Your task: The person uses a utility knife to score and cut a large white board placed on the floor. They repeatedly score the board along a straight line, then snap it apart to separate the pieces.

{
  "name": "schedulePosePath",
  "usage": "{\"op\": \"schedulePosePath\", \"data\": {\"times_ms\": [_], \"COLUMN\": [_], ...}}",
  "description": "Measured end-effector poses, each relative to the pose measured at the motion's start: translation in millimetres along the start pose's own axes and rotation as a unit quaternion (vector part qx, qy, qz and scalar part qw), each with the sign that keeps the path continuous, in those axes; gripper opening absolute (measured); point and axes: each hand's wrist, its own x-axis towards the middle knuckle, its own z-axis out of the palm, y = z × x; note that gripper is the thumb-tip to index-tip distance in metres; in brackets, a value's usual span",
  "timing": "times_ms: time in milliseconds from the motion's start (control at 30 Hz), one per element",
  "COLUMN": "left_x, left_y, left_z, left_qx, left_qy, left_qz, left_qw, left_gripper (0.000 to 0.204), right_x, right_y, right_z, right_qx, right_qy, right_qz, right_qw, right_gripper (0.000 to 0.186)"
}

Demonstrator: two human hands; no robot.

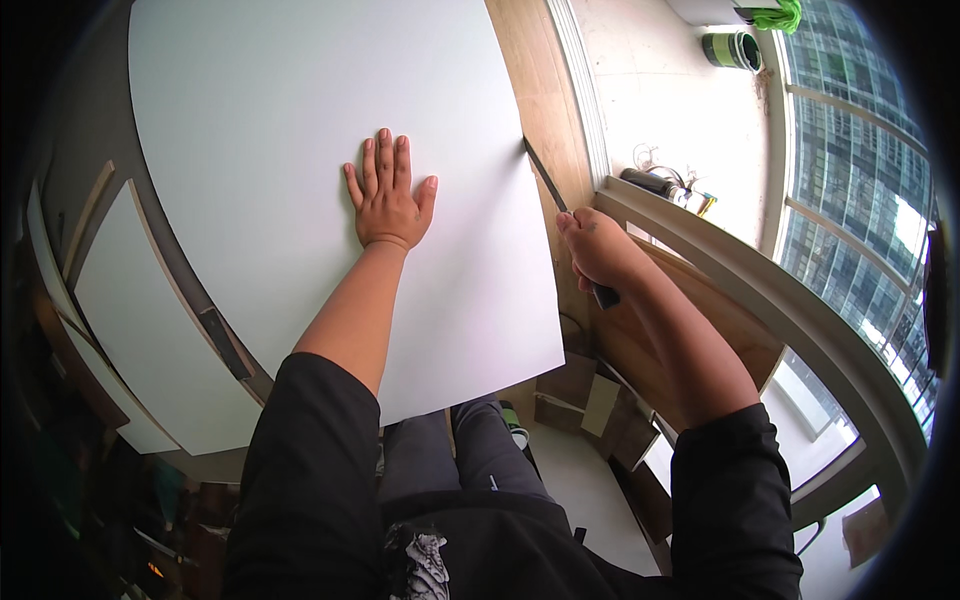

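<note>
A large white board (260, 180) lies flat in front of me, with its near edge close to my legs. My left hand (389, 205) rests palm down on it, fingers spread, holding nothing. Off the board's right side, my right hand (597, 245) is wrapped around the black handle of a slim, dark file (548, 178). The file slants up and to the left, and its far end meets the right edge of the board. Whether its tip goes under the edge cannot be made out.
At the left lie more white panels (145, 320) and strips. A wooden surface (545, 90) runs beneath the board's right side. Beyond a ledge (740, 245) on the right are a green-black bucket (732, 51), cables and a window. Brown offcuts (590, 400) sit below right.
</note>
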Motion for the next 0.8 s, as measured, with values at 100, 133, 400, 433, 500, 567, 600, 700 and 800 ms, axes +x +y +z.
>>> {"op": "schedulePosePath", "data": {"times_ms": [100, 133, 400, 433, 500, 567, 600, 700, 800], "left_x": [3, 5, 0, -1, 0, 1, 2, 2, 0], "left_y": [6, 8, -1, -1, 0, 2, 4, 6, 2], "left_z": [-1, 0, 3, 2, 1, 1, 1, 2, 3], "left_qx": [-0.007, -0.008, 0.015, 0.015, 0.007, 0.002, -0.001, 0.002, 0.01], "left_qy": [0.002, 0.003, -0.007, -0.004, 0.007, 0.014, 0.016, 0.009, 0.006], "left_qz": [0.007, 0.008, -0.001, 0.0, 0.006, 0.011, 0.012, 0.011, 0.007], "left_qw": [1.0, 1.0, 1.0, 1.0, 1.0, 1.0, 1.0, 1.0, 1.0], "left_gripper": [0.072, 0.072, 0.073, 0.073, 0.073, 0.073, 0.073, 0.073, 0.073], "right_x": [20, 27, 13, 7, -1, 10, 17, 41, 26], "right_y": [7, 10, 10, 8, 6, 2, 0, 3, 9], "right_z": [10, 13, 6, 4, 0, 6, 9, 19, 14], "right_qx": [-0.065, -0.058, -0.007, 0.005, 0.027, -0.009, -0.027, -0.035, -0.038], "right_qy": [0.0, 0.009, 0.002, 0.004, 0.009, 0.009, 0.01, 0.013, 0.001], "right_qz": [0.011, 0.008, -0.001, -0.006, -0.015, -0.007, -0.003, 0.021, 0.017], "right_qw": [0.998, 0.998, 1.0, 1.0, 0.999, 1.0, 1.0, 0.999, 0.999], "right_gripper": [0.045, 0.045, 0.046, 0.044, 0.041, 0.045, 0.047, 0.047, 0.047]}}
